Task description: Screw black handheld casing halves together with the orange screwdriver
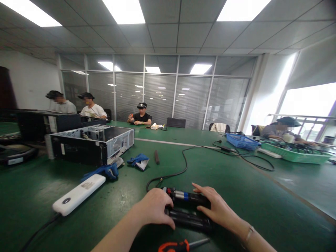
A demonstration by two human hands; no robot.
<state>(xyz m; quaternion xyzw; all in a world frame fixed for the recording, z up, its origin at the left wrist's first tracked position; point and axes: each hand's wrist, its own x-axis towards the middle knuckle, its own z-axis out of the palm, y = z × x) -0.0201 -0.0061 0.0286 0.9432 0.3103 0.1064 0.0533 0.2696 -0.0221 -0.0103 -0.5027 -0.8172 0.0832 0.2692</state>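
Note:
An opened electric tool point(181, 195) with a black casing, a silver motor-like cylinder, a blue band and red parts lies on the green table. A black casing half point(190, 221) lies just in front of it. My left hand point(154, 206) curls round the left end of the casing half, thumb on the near side. My right hand point(219, 206) rests at the right ends of both pieces, fingers stretched and thumb apart. Closer to me lies a screwdriver point(183, 245) with an orange and black handle. A black cable point(186, 164) runs from the tool's left end.
To the left are a white power strip point(78, 195), blue gloves point(105, 172) and an open computer case point(78, 148). A dark brown bar point(156, 157) lies ahead. Blue basket point(243, 141) and green basket point(296, 154) stand right. Several people sit around the table.

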